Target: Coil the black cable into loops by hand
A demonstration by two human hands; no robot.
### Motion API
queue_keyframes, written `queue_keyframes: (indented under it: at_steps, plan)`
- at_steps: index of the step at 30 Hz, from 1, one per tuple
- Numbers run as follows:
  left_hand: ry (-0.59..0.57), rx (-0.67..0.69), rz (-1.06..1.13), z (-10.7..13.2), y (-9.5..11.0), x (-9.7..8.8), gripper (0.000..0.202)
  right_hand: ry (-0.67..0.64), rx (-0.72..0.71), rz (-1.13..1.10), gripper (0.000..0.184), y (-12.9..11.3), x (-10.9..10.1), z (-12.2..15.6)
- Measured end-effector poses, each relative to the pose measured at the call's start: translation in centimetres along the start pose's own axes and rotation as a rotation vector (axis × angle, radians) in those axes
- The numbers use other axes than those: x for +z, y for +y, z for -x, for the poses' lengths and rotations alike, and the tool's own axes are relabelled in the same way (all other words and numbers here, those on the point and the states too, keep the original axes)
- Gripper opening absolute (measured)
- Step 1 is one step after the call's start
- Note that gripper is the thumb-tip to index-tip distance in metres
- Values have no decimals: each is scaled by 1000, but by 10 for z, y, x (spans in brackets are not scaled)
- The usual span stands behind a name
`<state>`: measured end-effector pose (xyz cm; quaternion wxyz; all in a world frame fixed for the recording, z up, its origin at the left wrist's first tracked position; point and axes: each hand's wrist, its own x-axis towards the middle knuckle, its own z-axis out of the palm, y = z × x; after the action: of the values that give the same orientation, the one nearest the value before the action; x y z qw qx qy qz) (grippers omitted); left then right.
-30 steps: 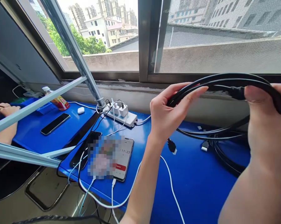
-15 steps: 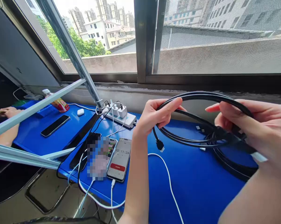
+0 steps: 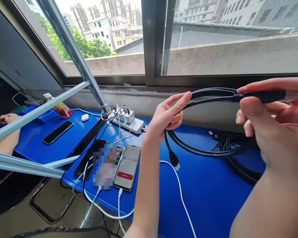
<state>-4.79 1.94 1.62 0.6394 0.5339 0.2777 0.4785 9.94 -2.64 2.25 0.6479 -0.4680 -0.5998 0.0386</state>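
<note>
Between hands (image 3: 167,115), black cable (image 3: 213,94) runs left-right (plug (image 3: 174,159) dangling down).

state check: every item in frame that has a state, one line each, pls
black cable: looped, held up between both hands, one plug end dangling
left hand: fingers closed on the loop
right hand: pinching the other plug end
phone with timer: screen on, white cord plugged in
dark phone: screen off, lying flat
power strip: white chargers plugged in
window: left pane open
spare black cables: coiled on the blue table
</note>
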Motion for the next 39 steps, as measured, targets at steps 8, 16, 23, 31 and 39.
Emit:
queue_keyframes:
  at_steps: [8, 16, 23, 31, 39]
  plan:
    - [-191, 33, 42, -1, -5, -2, 30, 285, 56, -9, 13, 2, 4, -5]
    - [-237, -96, -176, 0, -5, -10, 29, 567, 48, -49, 16, 1, 3, -11]
    - [91, -246, -422, -7, -9, -7, 15, 43, 535, 75, 28, 29, -8, -15]
    - [213, -446, -864, -5, -50, -14, 17, -558, 828, 401, 29, 66, 2, -2]
    - [229, -469, -1072, 14, -97, -10, 54, -730, 857, 785, 15, 97, 27, 26]
